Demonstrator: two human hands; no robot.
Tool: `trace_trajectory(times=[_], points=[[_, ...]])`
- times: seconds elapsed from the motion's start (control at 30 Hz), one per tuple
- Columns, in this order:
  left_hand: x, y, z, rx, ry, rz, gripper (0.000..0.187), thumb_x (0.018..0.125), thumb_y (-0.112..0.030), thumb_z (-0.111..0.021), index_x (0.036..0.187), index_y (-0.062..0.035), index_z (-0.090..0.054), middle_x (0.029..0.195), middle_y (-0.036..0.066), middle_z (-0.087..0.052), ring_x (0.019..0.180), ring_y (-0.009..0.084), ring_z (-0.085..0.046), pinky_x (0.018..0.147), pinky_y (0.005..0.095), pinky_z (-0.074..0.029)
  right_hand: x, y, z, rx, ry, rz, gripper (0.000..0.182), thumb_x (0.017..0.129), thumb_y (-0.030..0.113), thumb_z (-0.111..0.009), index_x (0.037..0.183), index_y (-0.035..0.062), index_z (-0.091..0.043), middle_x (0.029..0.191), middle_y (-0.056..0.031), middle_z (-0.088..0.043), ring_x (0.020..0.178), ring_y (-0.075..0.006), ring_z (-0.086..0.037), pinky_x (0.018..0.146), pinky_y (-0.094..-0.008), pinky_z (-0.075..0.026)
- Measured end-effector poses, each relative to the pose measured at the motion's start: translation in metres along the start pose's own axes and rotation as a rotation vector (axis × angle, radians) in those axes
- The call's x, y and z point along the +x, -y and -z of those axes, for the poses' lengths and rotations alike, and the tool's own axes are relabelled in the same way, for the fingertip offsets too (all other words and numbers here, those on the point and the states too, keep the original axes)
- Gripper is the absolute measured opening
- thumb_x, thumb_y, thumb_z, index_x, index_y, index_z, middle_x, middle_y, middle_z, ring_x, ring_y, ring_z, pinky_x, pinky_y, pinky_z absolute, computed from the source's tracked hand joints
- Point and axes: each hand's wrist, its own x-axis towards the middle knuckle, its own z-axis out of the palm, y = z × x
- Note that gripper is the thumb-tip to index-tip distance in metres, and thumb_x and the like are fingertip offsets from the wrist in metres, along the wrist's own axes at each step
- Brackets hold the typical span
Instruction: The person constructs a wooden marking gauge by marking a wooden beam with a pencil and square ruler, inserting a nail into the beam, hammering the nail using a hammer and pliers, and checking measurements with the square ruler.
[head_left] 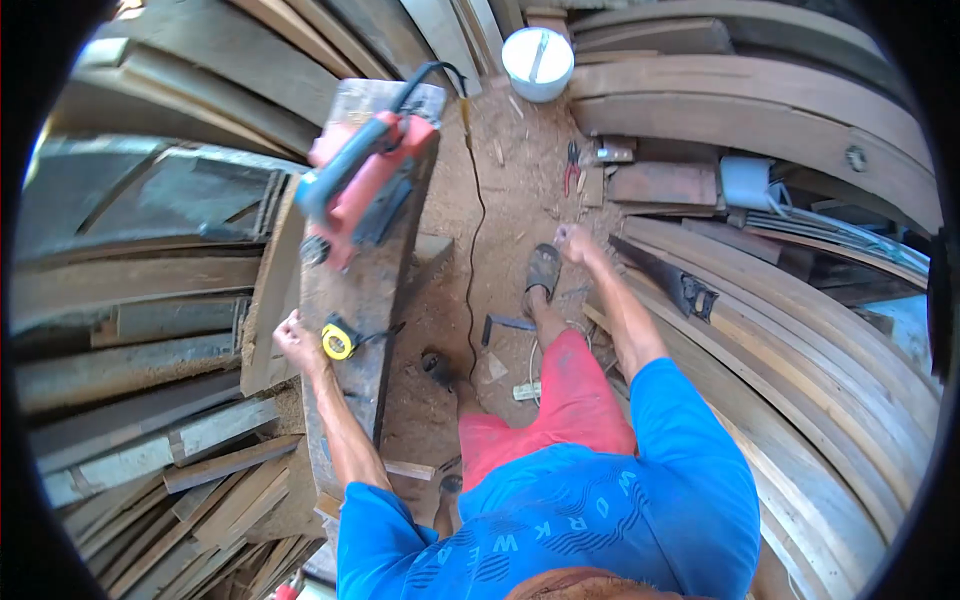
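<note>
My left hand (299,343) is over the left side of a long wooden bench (345,415), next to the edge of an upright wooden board (272,318). Its fingers are curled; what they hold, if anything, is hidden. Just right of it, a yellow and black tape measure (339,339) sits on the bench. Farther along the bench top is a red electric planer (362,185) with a dark handle. My right hand (574,243) is held out above the floor near my shoe, its fingers closed; I cannot make out anything in them.
A black cord (481,210) runs along the sawdust-covered floor. Red-handled pliers (571,170) and a white bucket (538,65) are ahead. A handsaw (665,276) lies on stacked planks (790,330) at right. An angled dark tool (505,323) lies near my feet. Lumber (140,275) fills the left side.
</note>
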Motion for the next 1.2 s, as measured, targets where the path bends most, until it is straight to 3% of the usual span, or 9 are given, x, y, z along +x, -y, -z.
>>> trace_trajectory(times=[0.2,0.27,0.4,0.5,0.63,0.77,0.87,1.07,1.2], points=[[0.023,0.026,0.002,0.201,-0.069,0.096,0.029,0.101,-0.026,-0.057,0.104,0.0033,-0.055,0.094,0.011,-0.067,0.083,0.0171,-0.061,0.077,0.0315,-0.05,0.116,-0.109,-0.018,-0.22,0.125,-0.008,0.029,0.086,0.025,-0.057,0.106,0.0085,-0.071,0.106,-0.0227,-0.07,0.102,-0.0408,-0.067,0.086,-0.0492,-0.054],[0.044,0.067,0.015,0.323,-0.105,0.062,0.026,0.099,-0.022,-0.06,0.102,0.0036,-0.054,0.09,0.011,-0.066,0.08,0.017,-0.059,0.074,0.0325,-0.049,0.16,-0.171,-0.063,-0.33,-0.079,0.162,0.035,0.085,0.025,-0.057,0.112,0.007,-0.07,0.11,-0.0234,-0.069,0.105,-0.0418,-0.066,0.09,-0.0498,-0.053],[0.043,0.085,0.041,0.472,-0.114,0.163,0.025,0.099,-0.021,-0.06,0.101,0.0034,-0.054,0.092,0.012,-0.066,0.083,0.0181,-0.059,0.076,0.0332,-0.049,0.21,-0.166,-0.038,-0.408,0.257,-0.15,0.045,0.09,0.027,-0.056,0.13,0.0065,-0.057,0.125,-0.0205,-0.064,0.114,-0.0399,-0.061,0.095,-0.0476,-0.051],[0.022,0.082,0.054,0.541,-0.097,0.248,0.025,0.099,-0.021,-0.059,0.101,0.0032,-0.055,0.093,0.013,-0.065,0.084,0.0188,-0.06,0.078,0.0337,-0.048,0.264,-0.225,-0.086,-0.446,0.263,-0.08,0.045,0.086,0.028,-0.061,0.127,0.0094,-0.06,0.118,-0.0204,-0.067,0.109,-0.0401,-0.064,0.092,-0.0473,-0.052],[0.008,0.085,0.064,0.604,-0.071,0.311,0.024,0.099,-0.02,-0.059,0.1,0.003,-0.055,0.095,0.014,-0.065,0.087,0.0199,-0.06,0.08,0.0344,-0.048,0.263,-0.202,-0.094,-0.045,-0.165,-0.522,0.036,0.084,0.029,-0.067,0.113,0.0087,-0.067,0.109,-0.0188,-0.071,0.104,-0.0388,-0.067,0.09,-0.0442,-0.053],[0.004,0.083,0.07,0.614,-0.075,0.314,0.023,0.099,-0.02,-0.058,0.099,0.0027,-0.055,0.097,0.015,-0.065,0.089,0.0209,-0.06,0.082,0.035,-0.048,0.262,-0.18,-0.108,0.175,-0.365,-0.571,0.03,0.081,0.03,-0.071,0.102,0.0088,-0.07,0.101,-0.0169,-0.072,0.097,-0.0342,-0.069,0.086,-0.0426,-0.053],[0.004,0.083,0.07,0.616,-0.058,0.311,0.022,0.099,-0.02,-0.057,0.099,0.0026,-0.055,0.099,0.015,-0.065,0.091,0.0216,-0.06,0.083,0.0355,-0.048,0.275,-0.201,-0.129,0.162,-0.275,-0.439,0.025,0.085,0.03,-0.067,0.096,0.0081,-0.07,0.102,-0.0186,-0.072,0.095,-0.0343,-0.069,0.082,-0.0433,-0.053],[0.026,0.076,0.044,0.584,-0.026,0.22,0.021,0.099,-0.019,-0.057,0.098,0.0022,-0.055,0.102,0.017,-0.065,0.094,0.0232,-0.06,0.086,0.0365,-0.047,0.198,-0.181,-0.109,0.278,-0.549,-0.25,0.034,0.095,0.032,-0.053,0.088,0.0013,-0.067,0.078,-0.0157,-0.065,0.078,-0.0285,-0.064,0.064,-0.0459,-0.046],[0.041,0.046,0.011,0.572,0.006,0.101,0.021,0.099,-0.018,-0.056,0.097,0.002,-0.055,0.104,0.017,-0.065,0.096,0.0242,-0.061,0.088,0.0372,-0.047,0.091,-0.079,-0.049,0.518,-0.419,-0.431,0.042,0.097,0.042,-0.056,0.087,0.0022,-0.065,0.067,-0.0057,-0.056,0.066,-0.0176,-0.054,0.059,-0.0404,-0.043]])
